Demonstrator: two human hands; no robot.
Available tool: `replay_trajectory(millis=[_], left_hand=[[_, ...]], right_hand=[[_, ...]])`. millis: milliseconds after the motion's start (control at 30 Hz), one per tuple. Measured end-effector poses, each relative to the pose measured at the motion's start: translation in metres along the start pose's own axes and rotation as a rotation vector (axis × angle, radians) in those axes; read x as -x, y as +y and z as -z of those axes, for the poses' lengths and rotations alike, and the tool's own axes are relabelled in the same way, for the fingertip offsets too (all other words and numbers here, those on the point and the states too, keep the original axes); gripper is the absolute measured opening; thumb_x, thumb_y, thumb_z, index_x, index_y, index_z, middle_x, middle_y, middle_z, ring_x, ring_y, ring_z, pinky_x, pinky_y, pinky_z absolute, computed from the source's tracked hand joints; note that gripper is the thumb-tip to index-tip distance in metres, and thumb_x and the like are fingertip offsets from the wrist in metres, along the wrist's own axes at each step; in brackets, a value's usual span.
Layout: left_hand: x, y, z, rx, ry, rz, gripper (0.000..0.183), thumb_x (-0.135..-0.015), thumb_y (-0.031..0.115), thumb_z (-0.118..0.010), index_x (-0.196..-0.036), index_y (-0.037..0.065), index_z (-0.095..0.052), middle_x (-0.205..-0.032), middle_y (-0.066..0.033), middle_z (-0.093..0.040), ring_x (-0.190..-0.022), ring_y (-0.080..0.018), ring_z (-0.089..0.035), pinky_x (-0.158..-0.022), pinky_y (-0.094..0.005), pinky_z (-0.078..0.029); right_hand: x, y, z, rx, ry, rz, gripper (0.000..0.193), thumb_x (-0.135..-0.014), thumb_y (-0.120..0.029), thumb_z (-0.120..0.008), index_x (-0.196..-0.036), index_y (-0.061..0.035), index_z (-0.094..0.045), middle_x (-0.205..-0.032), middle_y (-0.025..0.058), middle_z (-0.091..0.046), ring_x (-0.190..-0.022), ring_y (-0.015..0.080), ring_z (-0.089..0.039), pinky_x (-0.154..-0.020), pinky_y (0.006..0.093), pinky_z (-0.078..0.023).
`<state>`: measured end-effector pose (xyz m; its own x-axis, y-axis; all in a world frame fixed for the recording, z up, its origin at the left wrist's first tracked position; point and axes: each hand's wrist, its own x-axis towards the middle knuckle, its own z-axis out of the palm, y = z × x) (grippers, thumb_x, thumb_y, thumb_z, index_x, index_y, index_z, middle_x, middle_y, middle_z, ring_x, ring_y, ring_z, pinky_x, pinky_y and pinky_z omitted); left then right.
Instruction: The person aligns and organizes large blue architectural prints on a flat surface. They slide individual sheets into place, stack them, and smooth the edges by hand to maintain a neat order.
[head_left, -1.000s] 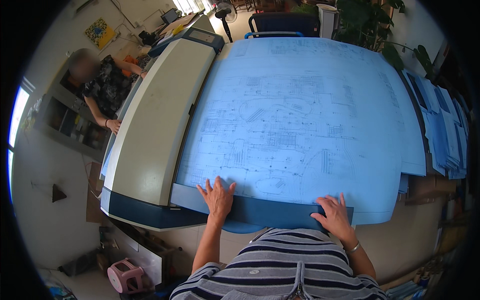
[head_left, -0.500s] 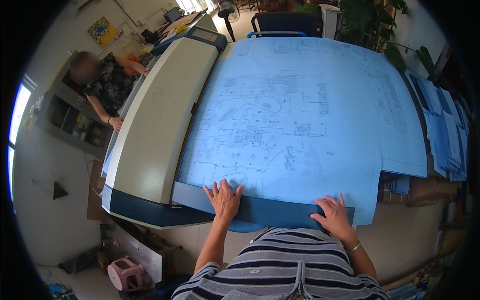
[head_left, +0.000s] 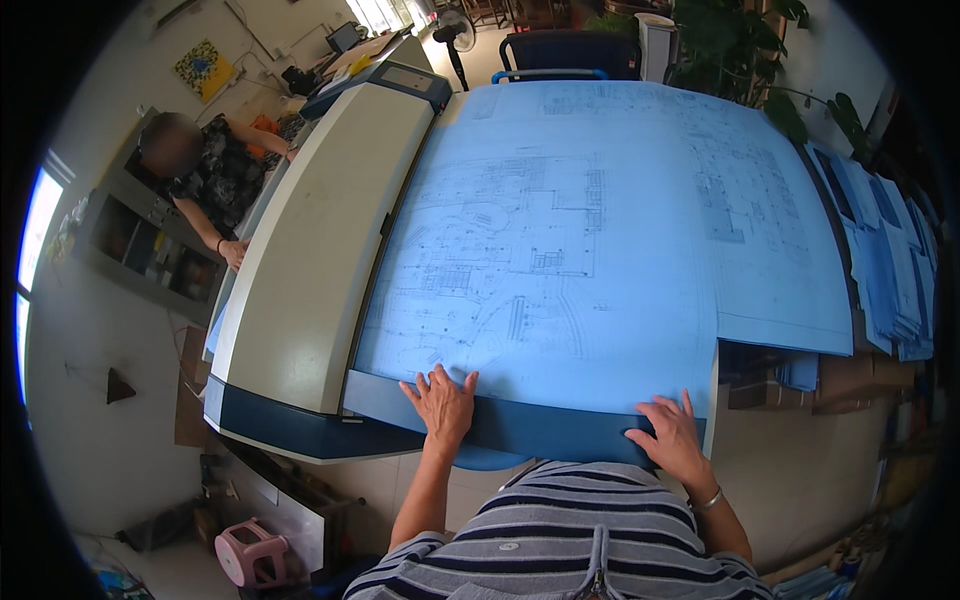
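A large blue-tinted drawing sheet (head_left: pixel 640 320) with fine line plans lies flat before me, its left side running in under the long beige cover of a wide-format machine (head_left: pixel 310 230). My left hand (head_left: pixel 441 408) has its fingers spread, the tips touching the sheet's near edge beside the machine. The palm is over the dark blue front rail (head_left: pixel 550 428) of the feed table. Farther right, my right hand (head_left: pixel 672 436) rests on that rail near its end, thumb and fingers apart, holding nothing. Another sheet (head_left: pixel 780 270) lies to the right.
Across the machine a person (head_left: pixel 215 180) leans in with both hands at its far side. Folded blue sheets (head_left: pixel 895 270) are stacked at the right, above cardboard boxes (head_left: pixel 850 380). A chair (head_left: pixel 570 55) and leafy plant (head_left: pixel 735 50) stand behind; a pink stool (head_left: pixel 250 552) is at lower left.
The drawing sheet has slid left, toward the machine, so its right edge is farther left and more of the other sheet shows. My hands have stayed almost in place.
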<state>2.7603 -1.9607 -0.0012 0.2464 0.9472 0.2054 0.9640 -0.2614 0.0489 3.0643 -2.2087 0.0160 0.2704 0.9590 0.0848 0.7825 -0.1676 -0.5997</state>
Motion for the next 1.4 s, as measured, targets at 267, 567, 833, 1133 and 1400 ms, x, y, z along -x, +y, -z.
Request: replay_trajectory(millis=[267, 567, 833, 1133, 1400], left_hand=[[0.026, 0.061, 0.009, 0.0, -0.057, -0.018, 0.074, -0.094, 0.054, -0.061, -0.13, -0.011, -0.053, -0.104, -0.0232, -0.07, -0.126, -0.0435, -0.052, -0.116, -0.0692, -0.012], [0.034, 0.07, 0.004, -0.005, 0.019, -0.088, 0.071, -0.093, 0.05, -0.065, -0.128, -0.01, -0.054, -0.096, -0.0198, -0.071, -0.116, -0.0402, -0.056, -0.117, -0.0675, -0.012], [0.033, 0.076, 0.004, -0.064, -0.043, -0.125, 0.075, -0.094, 0.055, -0.06, -0.13, -0.01, -0.053, -0.098, -0.0204, -0.07, -0.116, -0.0382, -0.056, -0.116, -0.0676, -0.013], [0.028, 0.073, 0.005, -0.032, -0.062, -0.098, 0.074, -0.094, 0.055, -0.06, -0.13, -0.01, -0.054, -0.098, -0.0201, -0.071, -0.123, -0.0421, -0.053, -0.117, -0.0679, -0.012], [0.018, 0.064, 0.007, -0.081, -0.074, 0.004, 0.073, -0.096, 0.054, -0.058, -0.13, -0.01, -0.053, -0.098, -0.0209, -0.072, -0.124, -0.0431, -0.053, -0.116, -0.0693, -0.01]], right_hand=[[0.024, 0.048, 0.028, 0.006, 0.036, 0.018, 0.044, -0.083, -0.033, -0.079, -0.116, -0.0062, -0.068, -0.111, 0.0108, -0.071, -0.119, 0.0338, -0.06, -0.118, 0.0606, -0.023], [0.026, 0.055, 0.031, 0.016, 0.056, 0.02, 0.043, -0.083, -0.033, -0.079, -0.115, -0.0054, -0.069, -0.11, 0.0119, -0.071, -0.117, 0.0326, -0.061, -0.118, 0.0602, -0.024], [0.024, 0.061, 0.028, 0.009, 0.064, 0.018, 0.042, -0.084, -0.033, -0.078, -0.115, -0.0053, -0.069, -0.109, 0.0145, -0.071, -0.116, 0.0317, -0.061, -0.117, 0.061, -0.025], [0.024, 0.063, 0.027, -0.004, 0.098, 0.025, 0.041, -0.084, -0.032, -0.078, -0.113, -0.0044, -0.069, -0.105, 0.0139, -0.072, -0.114, 0.0317, -0.061, -0.116, 0.0619, -0.025], [0.023, 0.065, 0.03, 0.003, 0.091, 0.021, 0.04, -0.085, -0.032, -0.077, -0.113, -0.0043, -0.069, -0.105, 0.0145, -0.072, -0.114, 0.0326, -0.062, -0.116, 0.0619, -0.026]])
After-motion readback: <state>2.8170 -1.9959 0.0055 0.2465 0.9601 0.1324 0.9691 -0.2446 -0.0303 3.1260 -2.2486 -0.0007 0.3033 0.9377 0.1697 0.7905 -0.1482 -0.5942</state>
